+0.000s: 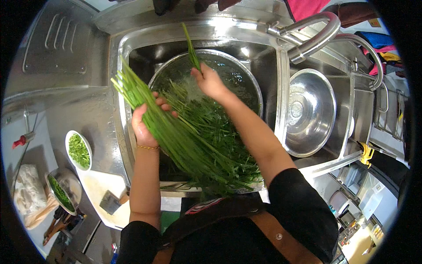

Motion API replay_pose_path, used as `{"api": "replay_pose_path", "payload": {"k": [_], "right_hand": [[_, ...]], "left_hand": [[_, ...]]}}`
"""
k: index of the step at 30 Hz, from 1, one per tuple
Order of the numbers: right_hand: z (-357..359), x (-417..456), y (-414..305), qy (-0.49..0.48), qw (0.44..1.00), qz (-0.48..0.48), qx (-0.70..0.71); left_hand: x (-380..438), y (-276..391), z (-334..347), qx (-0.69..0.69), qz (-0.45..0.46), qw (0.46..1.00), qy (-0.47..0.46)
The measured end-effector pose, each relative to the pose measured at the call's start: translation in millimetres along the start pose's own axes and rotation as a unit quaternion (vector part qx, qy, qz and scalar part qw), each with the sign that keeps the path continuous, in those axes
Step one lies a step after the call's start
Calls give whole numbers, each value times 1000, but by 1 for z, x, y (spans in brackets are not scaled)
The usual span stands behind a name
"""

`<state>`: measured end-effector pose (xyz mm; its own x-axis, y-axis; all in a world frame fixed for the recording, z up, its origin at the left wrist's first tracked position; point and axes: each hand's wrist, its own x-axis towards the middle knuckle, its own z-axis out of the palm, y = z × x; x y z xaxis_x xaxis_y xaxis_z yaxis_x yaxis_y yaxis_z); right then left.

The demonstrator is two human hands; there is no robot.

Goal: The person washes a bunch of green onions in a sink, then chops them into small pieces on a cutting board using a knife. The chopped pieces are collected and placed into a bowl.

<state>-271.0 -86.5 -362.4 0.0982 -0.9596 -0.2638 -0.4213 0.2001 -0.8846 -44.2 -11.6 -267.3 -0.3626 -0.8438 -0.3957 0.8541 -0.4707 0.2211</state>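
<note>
My left hand [146, 122] is closed around a thick bunch of long green garlic chives [171, 135]. The pale stem ends point to the upper left, and the leafy ends hang toward my apron. Above the basin, my right hand [209, 82] pinches a small sprig of green leaves [191, 49] that sticks up from the fingers. Below both hands, a large round metal basin [255, 85] of water stands in the steel sink [268, 66]. More loose greens [211, 115] lie in its water, partly hidden by the bunch and my right arm.
A second metal bowl [310, 115] sits in the right-hand sink, below a curved faucet [313, 39]. To the left are a white bowl of chopped greens [79, 150], a white cutting board [95, 184] with a cleaver [110, 202], and another bowl of greens [61, 193].
</note>
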Motion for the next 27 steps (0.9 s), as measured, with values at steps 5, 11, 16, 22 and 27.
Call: {"api": "replay_pose_path", "payload": {"k": [5,11,16,22,27], "right_hand": [[-107,-59,-89,-86,990,76,-80],[-56,-33,35,-179,969,161,47],[-20,-16,110,-180,967,163,-80],[-29,-20,102,-192,943,269,-31],[-50,-10,110,-177,940,287,-52]], "left_hand": [[22,-52,30,-12,-16,1000,12],[131,-126,-79,141,-67,942,298],[144,-130,-91,287,-101,889,342],[143,-124,-101,293,-95,904,297],[156,-124,-116,234,-79,924,291]]}}
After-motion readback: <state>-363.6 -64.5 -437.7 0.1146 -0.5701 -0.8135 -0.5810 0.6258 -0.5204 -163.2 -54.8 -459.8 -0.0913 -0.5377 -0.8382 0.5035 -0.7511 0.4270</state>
